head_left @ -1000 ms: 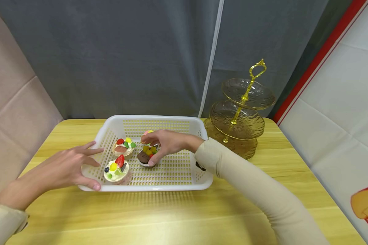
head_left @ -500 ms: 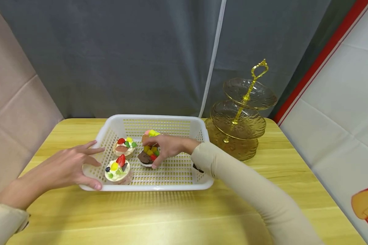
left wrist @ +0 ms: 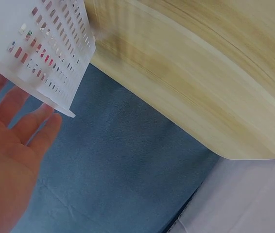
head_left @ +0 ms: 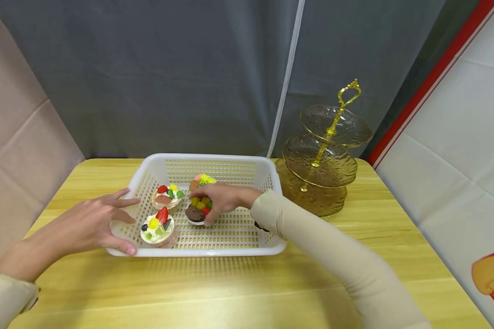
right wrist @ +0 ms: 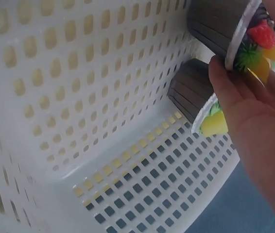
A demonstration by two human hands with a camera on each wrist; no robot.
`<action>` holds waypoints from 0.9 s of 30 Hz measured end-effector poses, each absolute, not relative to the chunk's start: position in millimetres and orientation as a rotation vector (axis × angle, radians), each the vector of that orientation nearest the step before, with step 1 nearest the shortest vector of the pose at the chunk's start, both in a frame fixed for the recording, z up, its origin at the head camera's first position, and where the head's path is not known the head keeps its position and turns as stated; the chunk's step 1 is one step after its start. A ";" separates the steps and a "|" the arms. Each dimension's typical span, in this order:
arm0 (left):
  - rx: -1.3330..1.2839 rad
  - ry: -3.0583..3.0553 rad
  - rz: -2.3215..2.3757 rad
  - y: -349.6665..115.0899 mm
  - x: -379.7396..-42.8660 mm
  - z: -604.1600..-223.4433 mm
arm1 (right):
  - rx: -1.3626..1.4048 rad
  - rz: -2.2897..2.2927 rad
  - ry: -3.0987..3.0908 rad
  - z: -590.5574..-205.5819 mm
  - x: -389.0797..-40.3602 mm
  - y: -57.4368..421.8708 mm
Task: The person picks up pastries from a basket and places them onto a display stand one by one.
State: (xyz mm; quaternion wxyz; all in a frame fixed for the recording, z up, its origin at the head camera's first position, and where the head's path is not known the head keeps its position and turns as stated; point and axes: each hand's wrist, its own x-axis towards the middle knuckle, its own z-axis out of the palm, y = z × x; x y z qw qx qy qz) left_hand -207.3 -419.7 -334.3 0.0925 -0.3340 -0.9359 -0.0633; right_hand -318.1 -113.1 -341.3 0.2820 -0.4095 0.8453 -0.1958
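Note:
A white perforated plastic basket (head_left: 230, 252) holds several toy cupcakes. My right hand (head_left: 225, 199) reaches in from the right and pinches a chocolate cupcake (head_left: 195, 213) with yellow fruit and a red berry on top. In the right wrist view its dark ribbed cup (right wrist: 214, 30) shows, with fingers at the rim. Just behind it sits another cupcake (head_left: 206, 179) with yellow and pink toppings, partly hidden by the hand. Two cream cupcakes stand at the left, one with a strawberry (head_left: 158, 228), one farther back (head_left: 167, 197). My left hand (head_left: 88, 224) rests on the basket's left rim, fingers spread.
A three-tier stand (head_left: 319, 160) of amber glass plates with a gold handle stands right of the basket, close to it. Both are on a wooden table (head_left: 214, 292). A grey curtain (head_left: 169, 82) hangs behind, with light panels at both sides.
My right hand has lowered slightly toward me, its fingers settling around the chocolate cupcake. More of the cupcake behind shows. The left hand has stayed in place.

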 end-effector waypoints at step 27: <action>-0.981 -2.791 -0.198 -419.1 -206.7 -334.4 | -1.258 -0.584 2.395 -338.5 -309.3 -119.5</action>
